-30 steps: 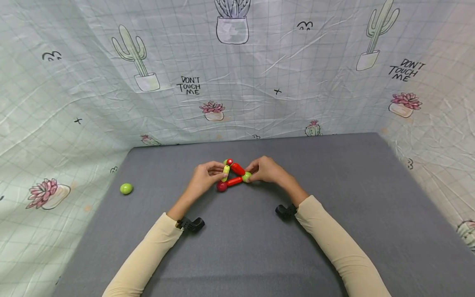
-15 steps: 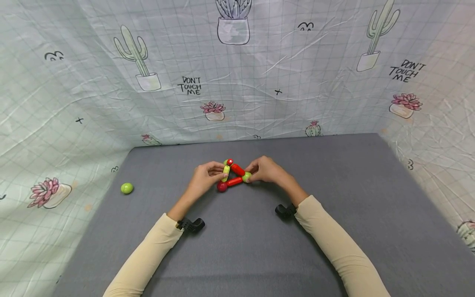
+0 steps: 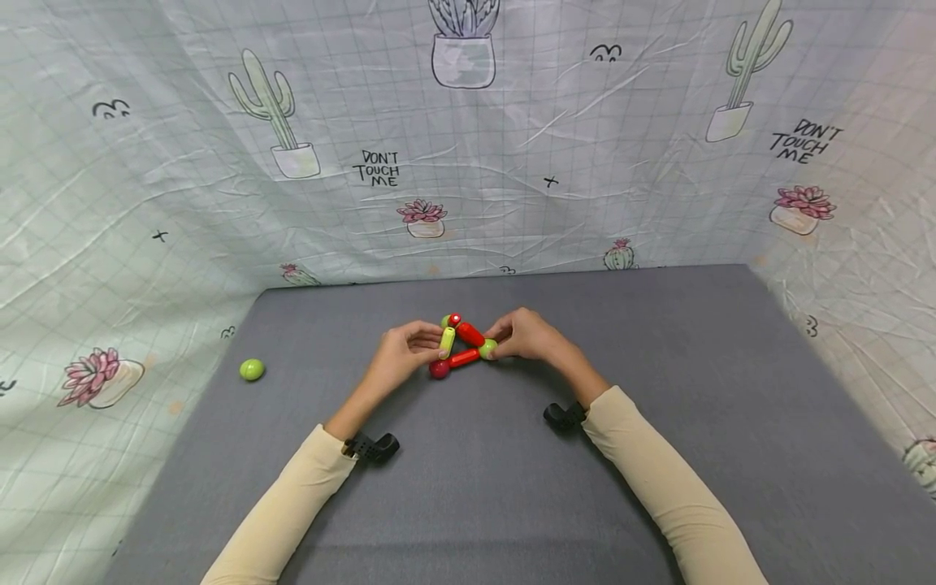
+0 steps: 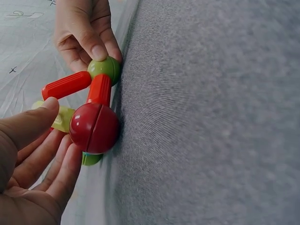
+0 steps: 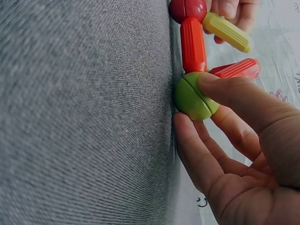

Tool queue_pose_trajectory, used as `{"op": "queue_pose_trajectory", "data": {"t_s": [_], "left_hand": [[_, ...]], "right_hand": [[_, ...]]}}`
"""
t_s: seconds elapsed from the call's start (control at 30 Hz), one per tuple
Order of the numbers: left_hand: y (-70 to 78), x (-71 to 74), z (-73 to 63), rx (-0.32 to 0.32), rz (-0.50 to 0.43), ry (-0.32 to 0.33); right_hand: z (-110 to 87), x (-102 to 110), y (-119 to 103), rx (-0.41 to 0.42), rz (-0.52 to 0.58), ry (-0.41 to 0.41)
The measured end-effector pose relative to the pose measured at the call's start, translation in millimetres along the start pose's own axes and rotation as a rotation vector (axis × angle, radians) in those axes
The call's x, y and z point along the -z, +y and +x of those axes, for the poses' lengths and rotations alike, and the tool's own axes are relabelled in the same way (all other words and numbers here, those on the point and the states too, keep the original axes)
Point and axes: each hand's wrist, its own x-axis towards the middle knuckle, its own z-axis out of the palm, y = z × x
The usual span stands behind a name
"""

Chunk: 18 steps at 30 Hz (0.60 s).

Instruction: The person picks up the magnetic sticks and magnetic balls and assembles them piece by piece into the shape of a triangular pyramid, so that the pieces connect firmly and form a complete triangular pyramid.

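A small structure of magnetic sticks and balls stands on the grey table, between both hands. My left hand (image 3: 402, 351) pinches a yellow-green stick (image 3: 447, 343) that rises at a tilt from a dark red ball (image 4: 93, 129). My right hand (image 3: 528, 335) grips a green ball (image 5: 191, 99) between thumb and fingers. One red stick (image 5: 193, 46) joins this green ball to the red ball. A second red stick (image 4: 66, 85) slants up from the green ball. Behind them, another green ball (image 3: 445, 322) shows partly, beside the end of a red stick (image 3: 456, 319).
A loose green ball (image 3: 252, 370) lies on the grey table (image 3: 468, 487) near its left edge. A patterned cloth (image 3: 512, 146) hangs behind the table and along its sides. Each wrist carries a black camera strap.
Both hands keep their holds on the structure almost still. The whole head view has shifted slightly, and the left fingers have barely moved on the yellow-green stick.
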Motion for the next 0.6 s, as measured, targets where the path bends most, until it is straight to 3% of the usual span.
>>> {"op": "queue_pose_trajectory", "data": {"t_s": [0.33, 0.6], "left_hand": [[-3.0, -0.2, -6.2, 0.039, 0.025, -0.031], [-2.4, -1.6, -6.2, 0.045, 0.029, -0.018]], "right_hand": [[0.5, 0.2, 1.1, 0.000, 0.003, -0.002], [1.2, 0.5, 1.7, -0.002, 0.005, -0.005]]}}
